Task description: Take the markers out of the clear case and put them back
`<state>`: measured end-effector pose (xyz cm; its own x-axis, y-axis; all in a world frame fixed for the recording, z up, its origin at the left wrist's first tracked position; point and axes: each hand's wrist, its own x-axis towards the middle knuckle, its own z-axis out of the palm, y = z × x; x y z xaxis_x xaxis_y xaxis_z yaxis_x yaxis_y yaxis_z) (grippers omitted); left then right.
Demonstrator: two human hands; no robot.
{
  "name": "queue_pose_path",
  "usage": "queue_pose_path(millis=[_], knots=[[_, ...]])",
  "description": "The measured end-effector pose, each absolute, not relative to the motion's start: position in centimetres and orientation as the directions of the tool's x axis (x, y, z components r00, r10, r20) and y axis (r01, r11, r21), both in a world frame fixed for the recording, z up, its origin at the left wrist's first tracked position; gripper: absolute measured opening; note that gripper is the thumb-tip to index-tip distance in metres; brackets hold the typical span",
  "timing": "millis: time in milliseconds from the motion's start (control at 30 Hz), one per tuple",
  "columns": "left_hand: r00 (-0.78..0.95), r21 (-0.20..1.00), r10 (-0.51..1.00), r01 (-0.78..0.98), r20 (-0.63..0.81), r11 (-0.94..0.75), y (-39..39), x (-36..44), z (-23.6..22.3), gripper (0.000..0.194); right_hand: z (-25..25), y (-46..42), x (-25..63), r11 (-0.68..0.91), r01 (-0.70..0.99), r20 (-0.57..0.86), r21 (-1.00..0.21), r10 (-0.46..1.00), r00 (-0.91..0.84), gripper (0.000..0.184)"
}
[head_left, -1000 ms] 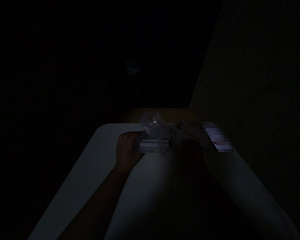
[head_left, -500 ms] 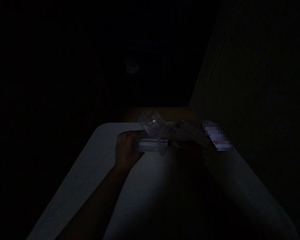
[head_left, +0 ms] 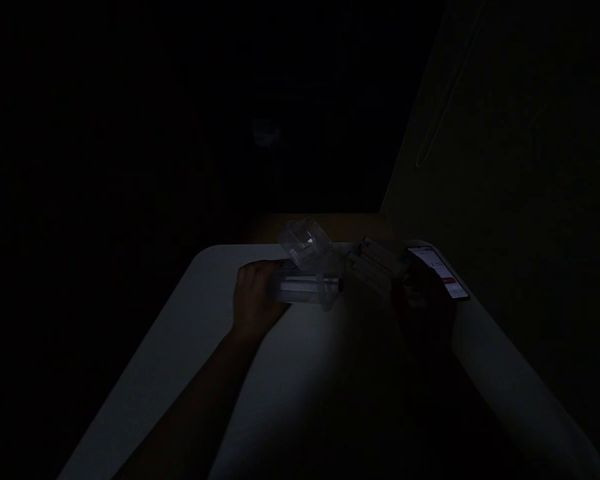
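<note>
The scene is very dark. My left hand (head_left: 253, 300) rests on a pale table (head_left: 180, 347) with its fingers closed round the left end of a clear plastic box (head_left: 305, 290). The box's clear lid (head_left: 303, 241) stands tilted open above it. My right hand (head_left: 423, 307) is only a dark shape over the table's far right, just below a lit phone (head_left: 440, 270); its fingers cannot be made out. Pale flat packets (head_left: 375, 267) lie between the box and the phone.
A dark wall or panel (head_left: 505, 167) rises along the table's right side. Behind the table's far edge a strip of brownish floor (head_left: 325, 227) shows. Everything beyond is black, apart from a faint pale object (head_left: 265, 133).
My right hand has shifted right from beside the packets to the phone. My left hand and the clear box have stayed in place.
</note>
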<state>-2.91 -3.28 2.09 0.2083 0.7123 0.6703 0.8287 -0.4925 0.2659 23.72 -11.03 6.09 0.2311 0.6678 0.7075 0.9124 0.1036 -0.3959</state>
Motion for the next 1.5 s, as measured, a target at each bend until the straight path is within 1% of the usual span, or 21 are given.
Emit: queue_pose_path(millis=[67, 100, 233, 300, 400, 467, 567, 633, 733, 800, 900, 1033, 1133, 1200, 1333, 1433, 1500], knots=[[0.219, 0.245, 0.702, 0.833, 0.678, -0.497, -3.2, -2.9, 2.0, 0.041, 6.5, -11.3, 23.6, 0.129, 0.88, 0.744, -0.456, 0.598, 0.298, 0.039], [0.224, 0.234, 0.695, 0.834, 0.683, -0.499, -3.2, -2.9, 2.0, 0.042, 6.7, -11.4, 23.6, 0.131, 0.874, 0.753, -0.467, 0.578, 0.315, 0.037], [0.23, 0.212, 0.667, 0.832, 0.709, -0.512, -3.0, -2.9, 1.7, 0.042, 6.6, -11.7, 24.1, 0.127, 0.891, 0.784, -0.435, 0.54, 0.306, 0.031], [0.24, 0.194, 0.646, 0.829, 0.725, -0.525, -2.9, -2.9, 1.6, 0.041, 6.3, -11.7, 24.3, 0.143, 0.889, 0.808, -0.436, 0.496, 0.317, 0.036], [0.242, 0.188, 0.638, 0.827, 0.731, -0.53, -2.9, -3.0, 1.6, 0.041, 6.1, -11.9, 24.3, 0.17, 0.861, 0.836, -0.48, 0.385, 0.39, 0.048], [0.247, 0.187, 0.638, 0.825, 0.729, -0.533, -2.8, -3.1, 1.6, 0.04, 6.3, -12.1, 23.9, 0.192, 0.825, 0.831, -0.532, 0.308, 0.464, 0.051], [0.248, 0.191, 0.639, 0.822, 0.728, -0.537, -2.7, -3.1, 1.5, 0.042, 7.0, -12.4, 23.2, 0.249, 0.761, 0.801, -0.599, 0.18, 0.571, 0.047], [0.236, 0.211, 0.665, 0.829, 0.708, -0.518, -2.6, -3.1, 1.5, 0.041, 7.2, -12.5, 23.1, 0.256, 0.761, 0.802, -0.596, 0.144, 0.579, 0.043], [0.222, 0.236, 0.7, 0.837, 0.678, -0.494, -2.6, -3.0, 1.5, 0.041, 6.5, -12.5, 23.4, 0.212, 0.808, 0.834, -0.55, 0.181, 0.52, 0.044], [0.224, 0.231, 0.686, 0.832, 0.692, -0.505, -2.7, -3.0, 1.5, 0.044, 5.8, -12.4, 23.5, 0.199, 0.816, 0.836, -0.543, 0.222, 0.502, 0.044], [0.22, 0.232, 0.685, 0.833, 0.695, -0.502, -2.8, -2.9, 1.7, 0.043, 5.3, -12.3, 23.0, 0.238, 0.801, 0.83, -0.549, 0.274, 0.486, 0.043], [0.223, 0.239, 0.712, 0.841, 0.665, -0.486, -2.9, -2.9, 1.8, 0.042, 5.4, -12.4, 22.0, 0.279, 0.789, 0.83, -0.548, 0.301, 0.47, 0.038], [0.228, 0.22, 0.688, 0.838, 0.689, -0.499, -2.9, -2.8, 1.8, 0.041, 5.5, -12.5, 21.7, 0.244, 0.796, 0.818, -0.554, 0.341, 0.464, 0.03], [0.23, 0.215, 0.677, 0.835, 0.699, -0.506, -2.9, -2.8, 1.8, 0.041, 5.5, -12.5, 21.7, 0.214, 0.809, 0.807, -0.547, 0.394, 0.44, 0.026], [0.241, 0.206, 0.65, 0.821, 0.72, -0.532, -3.0, -2.7, 1.9, 0.043, 5.6, -12.6, 21.7, 0.206, 0.837, 0.797, -0.507, 0.483, 0.363, 0.025], [0.232, 0.22, 0.677, 0.831, 0.698, -0.511, -3.0, -2.7, 2.0, 0.041, 5.5, -12.5, 21.5, 0.173, 0.823, 0.761, -0.541, 0.518, 0.391, 0.026], [0.229, 0.224, 0.679, 0.83, 0.698, -0.511, -3.1, -2.6, 2.0, 0.041, 5.2, -12.4, 21.6, 0.168, 0.827, 0.747, -0.537, 0.55, 0.374, 0.027]])
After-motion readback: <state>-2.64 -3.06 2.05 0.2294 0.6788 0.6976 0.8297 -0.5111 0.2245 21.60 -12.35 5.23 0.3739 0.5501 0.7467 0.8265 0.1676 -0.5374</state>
